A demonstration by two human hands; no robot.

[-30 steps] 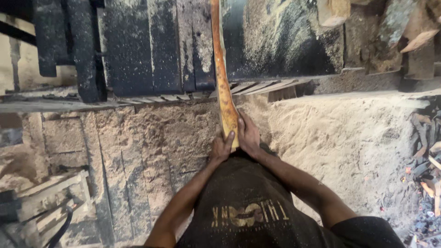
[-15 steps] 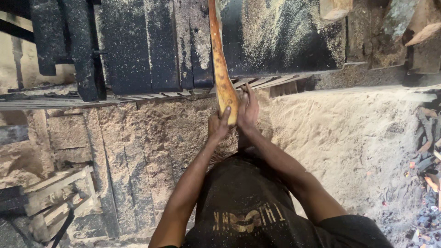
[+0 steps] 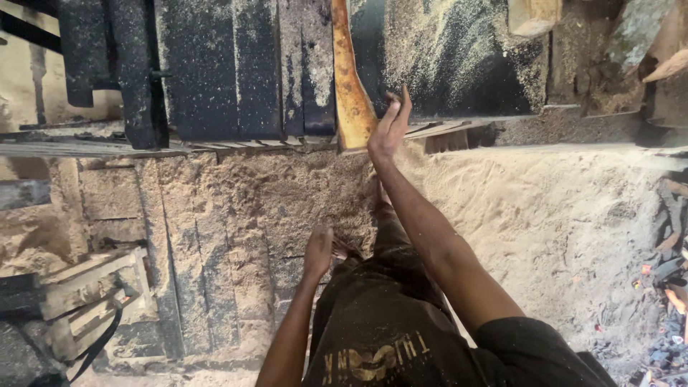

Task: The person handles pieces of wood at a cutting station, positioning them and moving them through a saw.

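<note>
A long orange-brown wooden slab (image 3: 349, 79) lies lengthwise on the dark, sawdust-covered table (image 3: 215, 72), its near end at the table's front edge. My right hand (image 3: 390, 125) is stretched out with its fingers apart, right beside the slab's near end. I cannot tell if the palm still touches the wood. My left hand (image 3: 317, 251) hangs low beside my thigh, holding nothing, well away from the slab. My dark shirt and trousers fill the bottom centre.
Thick sawdust covers the floor (image 3: 545, 215) in front of the table. A wooden crate (image 3: 89, 287) with a dark strap sits at the lower left. Wood offcuts (image 3: 534, 14) lie at the top right. Scraps and debris (image 3: 670, 272) line the right edge.
Both hands were on the slab's near end. The slab has slid further onto the table, my left hand has dropped to my side, and my right hand has opened.
</note>
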